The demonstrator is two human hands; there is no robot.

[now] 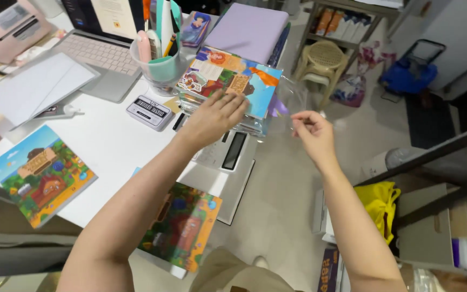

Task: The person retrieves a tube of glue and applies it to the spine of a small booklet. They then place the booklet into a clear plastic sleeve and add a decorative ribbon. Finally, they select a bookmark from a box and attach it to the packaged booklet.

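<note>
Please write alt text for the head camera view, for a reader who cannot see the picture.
A person's left hand rests on a colourful illustrated print on a stack at the edge of a white desk, while the right hand pinches a clear plastic sleeve beside it. Similar prints, a laptop and a pen cup surround them.

Left hand (215,116) flat on colourful card stack (232,81) — right hand (312,131) pinching clear sleeve (289,100).
</note>
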